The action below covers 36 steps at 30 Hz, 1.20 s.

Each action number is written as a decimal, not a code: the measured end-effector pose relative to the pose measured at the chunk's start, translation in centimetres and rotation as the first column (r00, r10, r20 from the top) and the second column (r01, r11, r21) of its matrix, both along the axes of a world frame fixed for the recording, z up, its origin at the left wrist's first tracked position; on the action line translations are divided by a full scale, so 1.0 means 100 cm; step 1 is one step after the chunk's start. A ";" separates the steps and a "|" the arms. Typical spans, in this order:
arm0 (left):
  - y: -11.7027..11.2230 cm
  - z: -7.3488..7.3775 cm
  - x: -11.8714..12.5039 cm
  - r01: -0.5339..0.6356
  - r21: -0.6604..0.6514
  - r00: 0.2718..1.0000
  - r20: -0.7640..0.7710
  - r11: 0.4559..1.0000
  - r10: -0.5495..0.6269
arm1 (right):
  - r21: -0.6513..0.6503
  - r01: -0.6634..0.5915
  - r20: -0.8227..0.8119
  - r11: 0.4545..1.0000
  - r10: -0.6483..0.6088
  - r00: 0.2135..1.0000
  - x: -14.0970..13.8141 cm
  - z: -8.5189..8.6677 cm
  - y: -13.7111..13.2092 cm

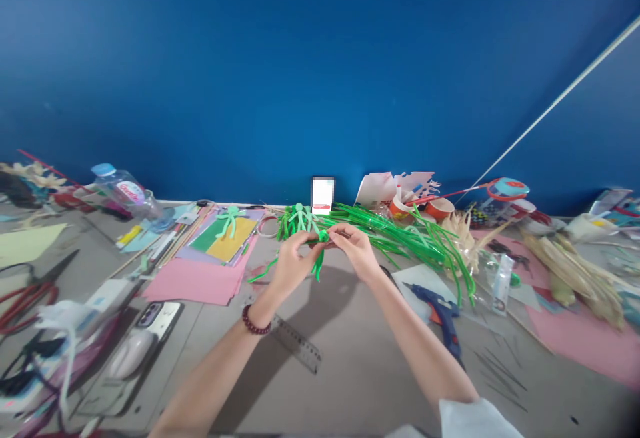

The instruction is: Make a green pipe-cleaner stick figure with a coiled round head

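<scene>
My left hand (291,265) and my right hand (354,246) meet above the grey table (350,365), both pinching a green pipe-cleaner figure (320,246) whose loose ends hang down between them. A beaded bracelet (255,323) sits on my left wrist. Just behind the hands lie more green pipe-cleaner figures (299,219) and a long bundle of green pipe cleaners (415,238) spreading to the right. Another pale green figure (230,219) rests on coloured paper.
A blue glue gun (440,310) and a clear ruler (299,343) lie near my arms. Pink paper sheets (200,281), red-handled scissors (25,291), a phone (157,315), a water bottle (127,191), paper cups (440,209) and dried husks (575,275) crowd the table.
</scene>
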<state>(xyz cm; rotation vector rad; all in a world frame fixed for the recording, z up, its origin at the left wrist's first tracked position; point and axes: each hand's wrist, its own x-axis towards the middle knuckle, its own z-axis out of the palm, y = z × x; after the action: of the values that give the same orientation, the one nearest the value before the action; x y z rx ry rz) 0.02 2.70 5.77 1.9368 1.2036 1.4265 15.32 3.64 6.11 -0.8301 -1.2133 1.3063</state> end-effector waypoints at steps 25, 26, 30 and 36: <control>-0.001 0.001 0.000 0.006 0.068 0.999 -0.034 0.998 -0.004 | 0.054 -0.034 0.043 0.998 0.032 0.999 -0.003 -0.007 0.003; -0.001 0.002 0.000 0.009 0.060 0.999 -0.035 0.998 -0.007 | 0.055 -0.026 0.048 0.998 0.023 0.999 -0.002 -0.008 0.004; -0.001 0.006 -0.003 0.024 0.016 1.000 -0.019 1.000 -0.023 | 0.063 -0.017 0.081 0.998 0.012 0.997 0.000 -0.010 0.007; 0.002 0.007 -0.005 0.029 -0.039 0.997 0.070 0.999 -0.026 | 0.120 -0.024 0.203 0.993 -0.001 0.979 0.002 -0.012 0.010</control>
<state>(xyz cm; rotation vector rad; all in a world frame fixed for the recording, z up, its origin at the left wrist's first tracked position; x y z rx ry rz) -0.51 2.92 6.47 1.8549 1.1608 1.4332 15.56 4.61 4.96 -0.8848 -1.4457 1.1652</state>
